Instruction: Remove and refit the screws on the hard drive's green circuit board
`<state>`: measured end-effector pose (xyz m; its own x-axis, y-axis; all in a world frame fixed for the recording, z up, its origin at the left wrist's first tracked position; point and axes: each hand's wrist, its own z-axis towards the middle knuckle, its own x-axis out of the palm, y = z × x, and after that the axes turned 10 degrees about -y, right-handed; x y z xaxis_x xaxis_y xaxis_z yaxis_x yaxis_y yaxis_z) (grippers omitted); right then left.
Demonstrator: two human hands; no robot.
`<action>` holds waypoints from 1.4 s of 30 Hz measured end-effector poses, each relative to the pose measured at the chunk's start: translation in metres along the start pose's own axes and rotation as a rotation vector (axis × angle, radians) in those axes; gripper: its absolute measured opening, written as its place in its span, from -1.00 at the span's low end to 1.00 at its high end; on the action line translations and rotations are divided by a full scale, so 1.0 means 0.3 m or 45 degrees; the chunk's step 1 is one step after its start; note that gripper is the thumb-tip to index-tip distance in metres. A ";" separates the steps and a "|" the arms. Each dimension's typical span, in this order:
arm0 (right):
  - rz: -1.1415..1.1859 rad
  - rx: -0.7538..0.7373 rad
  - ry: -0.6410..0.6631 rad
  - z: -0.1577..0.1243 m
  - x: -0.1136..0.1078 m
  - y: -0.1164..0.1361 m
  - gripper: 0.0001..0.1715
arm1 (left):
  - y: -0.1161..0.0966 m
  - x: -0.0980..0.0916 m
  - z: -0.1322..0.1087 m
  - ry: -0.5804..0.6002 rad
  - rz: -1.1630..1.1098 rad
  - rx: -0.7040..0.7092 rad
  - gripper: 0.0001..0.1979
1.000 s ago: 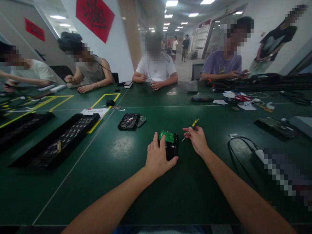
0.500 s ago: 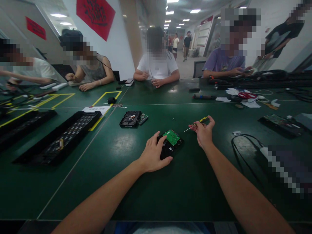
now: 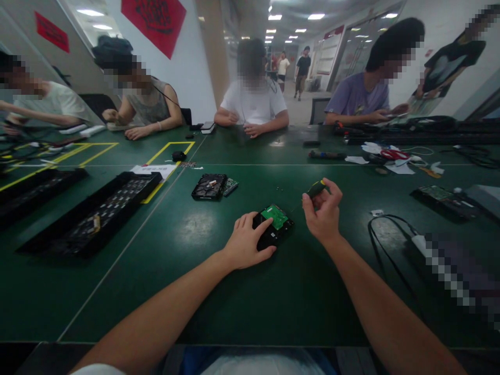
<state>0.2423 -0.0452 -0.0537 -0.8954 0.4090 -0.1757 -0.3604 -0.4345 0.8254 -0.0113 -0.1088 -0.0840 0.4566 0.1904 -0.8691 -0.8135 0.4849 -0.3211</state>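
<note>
A black hard drive [image 3: 267,240] with a green circuit board [image 3: 275,214] facing up lies on the table. My left hand [image 3: 246,242] is over its left side, with the index finger across the top and the thumb by its near edge, holding the drive. To the right, my right hand [image 3: 325,211] is raised and closed round a yellow-and-black screwdriver [image 3: 315,188]. The handle points up and away, and the shaft is hard to make out. A few tiny screws [image 3: 278,188] lie beyond the drive.
Another hard drive [image 3: 209,186] with a loose circuit board [image 3: 230,186] lies at the back left. Long black trays [image 3: 135,213] stand on the left. A cable [image 3: 371,234], a further drive [image 3: 443,202] and paper scraps [image 3: 400,167] are on the right. Several people sit across the table.
My right hand has turned the screwdriver, so its handle now stands more toward the upper left. My left hand stays on the hard drive, its fingers slightly lower.
</note>
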 end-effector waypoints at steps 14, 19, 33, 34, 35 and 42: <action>0.019 -0.075 0.128 -0.040 0.018 0.040 -0.26 | 0.043 -0.020 0.023 0.068 -0.076 0.109 -0.18; 0.017 -0.146 0.187 -0.046 0.017 0.029 -0.27 | 0.038 -0.017 0.023 0.055 -0.076 0.101 -0.20; 0.063 -0.505 0.135 -0.029 0.036 -0.053 -0.21 | 0.048 0.013 0.017 -0.005 -0.014 0.125 -0.29; 0.063 -0.506 0.135 -0.030 0.036 -0.052 -0.20 | 0.046 0.012 0.017 -0.008 -0.011 0.126 -0.29; 0.062 -0.507 0.135 -0.030 0.036 -0.051 -0.20 | 0.044 0.012 0.017 -0.012 -0.007 0.129 -0.29; 0.045 -0.540 0.137 -0.035 0.039 -0.047 -0.22 | 0.026 0.015 0.029 -0.033 -0.011 0.189 -0.28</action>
<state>0.2342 -0.0426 -0.0729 -0.9232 0.3118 -0.2246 -0.3843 -0.7469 0.5427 -0.0125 -0.0967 -0.0873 0.4738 0.2066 -0.8561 -0.7483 0.6070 -0.2676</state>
